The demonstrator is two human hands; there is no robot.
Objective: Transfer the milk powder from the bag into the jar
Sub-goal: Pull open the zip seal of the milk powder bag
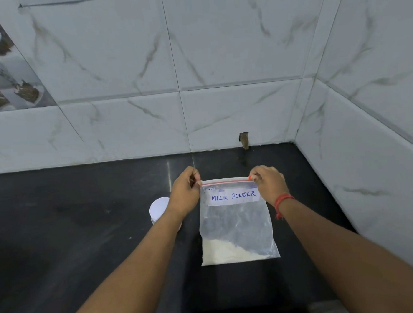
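Note:
A clear zip bag labelled "MILK POWDER" hangs upright over the black counter, with white powder settled in its bottom. My left hand pinches the top left corner of its red zip strip. My right hand, with a red thread on the wrist, pinches the top right corner. The zip strip runs straight between both hands and looks closed. A jar with a white lid stands on the counter just left of the bag, mostly hidden behind my left wrist.
The black counter ends at marble-patterned tiled walls behind and on the right, forming a corner at the back right. A small dark notch marks the wall base behind the bag. The counter's front edge lies below my arms.

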